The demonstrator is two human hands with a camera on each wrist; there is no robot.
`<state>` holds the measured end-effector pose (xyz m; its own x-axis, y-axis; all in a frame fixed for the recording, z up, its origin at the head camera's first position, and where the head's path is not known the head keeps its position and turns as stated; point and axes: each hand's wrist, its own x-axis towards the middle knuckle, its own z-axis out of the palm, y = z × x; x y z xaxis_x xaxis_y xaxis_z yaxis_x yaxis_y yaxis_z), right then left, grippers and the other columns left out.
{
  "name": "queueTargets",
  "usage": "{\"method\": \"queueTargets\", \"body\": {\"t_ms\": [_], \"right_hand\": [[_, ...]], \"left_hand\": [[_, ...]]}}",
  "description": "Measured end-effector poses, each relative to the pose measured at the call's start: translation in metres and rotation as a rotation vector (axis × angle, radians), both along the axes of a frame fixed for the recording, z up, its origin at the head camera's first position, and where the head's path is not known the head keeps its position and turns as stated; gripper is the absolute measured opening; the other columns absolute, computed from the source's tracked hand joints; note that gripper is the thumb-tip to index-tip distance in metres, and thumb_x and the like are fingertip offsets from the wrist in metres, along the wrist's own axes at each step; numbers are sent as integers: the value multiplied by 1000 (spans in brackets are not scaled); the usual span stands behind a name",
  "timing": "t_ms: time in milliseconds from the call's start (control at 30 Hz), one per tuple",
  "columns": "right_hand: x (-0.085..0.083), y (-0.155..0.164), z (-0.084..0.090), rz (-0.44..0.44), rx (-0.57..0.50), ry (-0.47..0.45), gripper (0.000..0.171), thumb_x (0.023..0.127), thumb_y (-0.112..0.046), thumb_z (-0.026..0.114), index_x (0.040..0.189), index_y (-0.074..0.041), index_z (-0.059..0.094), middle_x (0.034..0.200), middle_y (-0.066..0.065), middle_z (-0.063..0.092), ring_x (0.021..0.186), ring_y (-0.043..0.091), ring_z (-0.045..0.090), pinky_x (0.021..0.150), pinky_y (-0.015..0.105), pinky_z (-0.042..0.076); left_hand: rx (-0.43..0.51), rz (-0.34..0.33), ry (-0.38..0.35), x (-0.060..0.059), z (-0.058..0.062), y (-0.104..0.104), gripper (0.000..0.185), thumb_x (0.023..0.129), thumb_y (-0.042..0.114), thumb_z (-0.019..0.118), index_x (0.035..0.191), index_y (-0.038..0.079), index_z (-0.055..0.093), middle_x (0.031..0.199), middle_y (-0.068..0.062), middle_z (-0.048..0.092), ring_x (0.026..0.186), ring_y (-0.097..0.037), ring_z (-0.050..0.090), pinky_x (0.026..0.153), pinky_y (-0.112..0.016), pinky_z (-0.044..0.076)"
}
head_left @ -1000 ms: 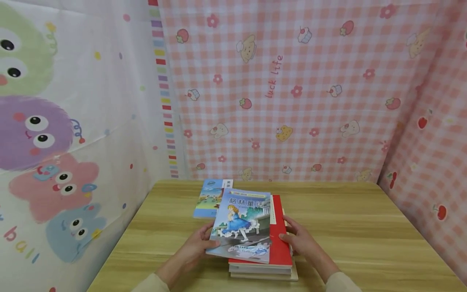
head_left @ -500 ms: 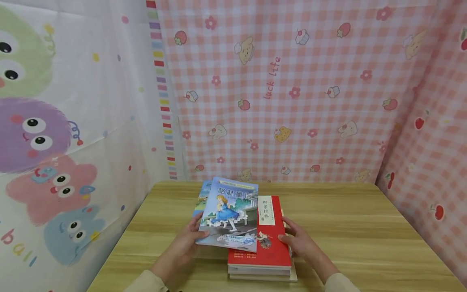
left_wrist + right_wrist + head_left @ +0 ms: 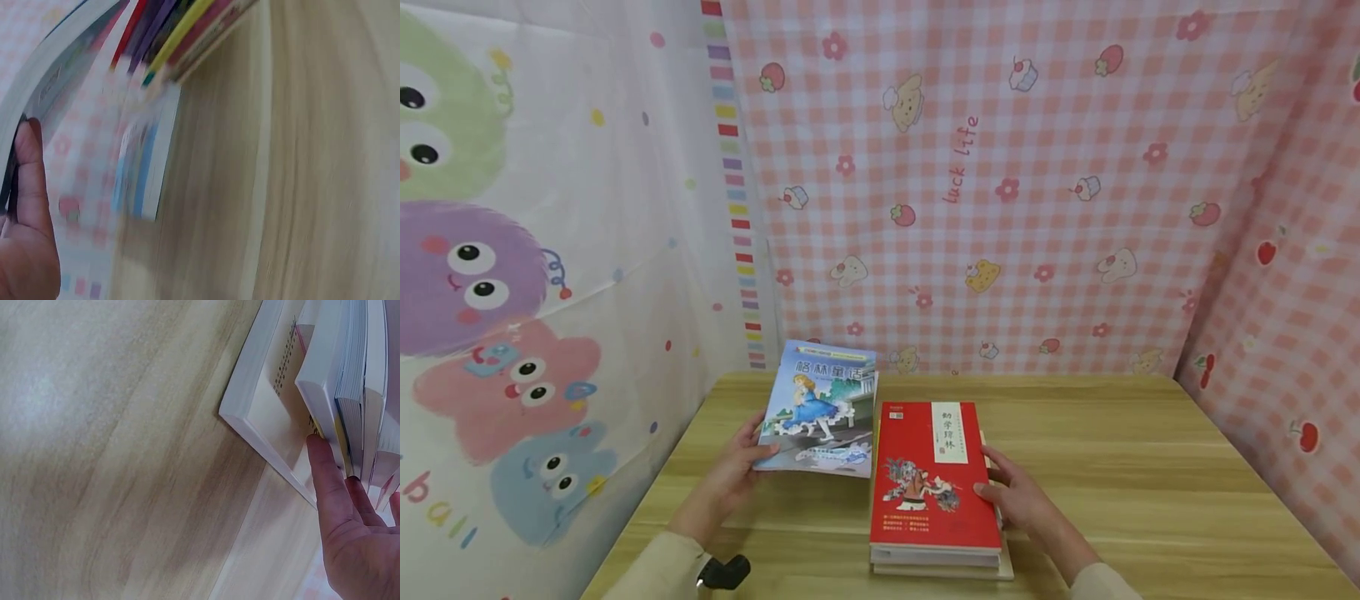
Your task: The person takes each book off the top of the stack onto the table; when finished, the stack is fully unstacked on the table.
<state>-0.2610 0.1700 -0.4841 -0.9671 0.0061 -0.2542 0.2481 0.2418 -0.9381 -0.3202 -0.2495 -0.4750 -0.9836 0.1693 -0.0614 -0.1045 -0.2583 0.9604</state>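
My left hand (image 3: 730, 462) grips the lower left corner of a thin blue children's book (image 3: 820, 410), thumb on the cover and fingers underneath. This book is held above the table, left of a book stack. A red book (image 3: 917, 475) with a white title strip lies on top of that stack. Along the stack's right side rests my right hand (image 3: 1022, 496), its thumb on the red cover's edge. In the right wrist view its straight fingers touch the page edges of several books (image 3: 353, 369); a larger pale book (image 3: 256, 400) lies lowest.
Another blue-and-white book (image 3: 156, 156) lies on the wooden table (image 3: 1112, 467); the held book hides it in the head view. A dark strap (image 3: 726, 572) is at the left wrist. Patterned cloths (image 3: 1060, 167) hang behind and at both sides.
The left hand has carried the blue children's book leftward and back, off the stack, uncovering the red book. The book behind at left has become covered. The right hand stays in place.
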Motion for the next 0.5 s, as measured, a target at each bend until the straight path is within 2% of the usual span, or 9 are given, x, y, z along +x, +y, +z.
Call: {"method": "queueTargets", "body": {"t_ms": [233,500], "right_hand": [[0,0,0,1,3,-2,70,95,-12,65,156,-17,32,147,29,38,107,35,58,69,42,58],[-1,1,0,1,0,-16,70,95,-13,66,156,-17,32,147,29,38,108,35,58,70,42,58]], "left_hand": [[-4,24,26,-14,-4,-36,78,97,-12,46,160,11,6,109,10,63,86,-11,69,73,-29,58],[-18,82,-23,-26,-5,-65,78,99,-9,45,160,13,1,101,12,63,82,-9,68,72,-28,59]]}}
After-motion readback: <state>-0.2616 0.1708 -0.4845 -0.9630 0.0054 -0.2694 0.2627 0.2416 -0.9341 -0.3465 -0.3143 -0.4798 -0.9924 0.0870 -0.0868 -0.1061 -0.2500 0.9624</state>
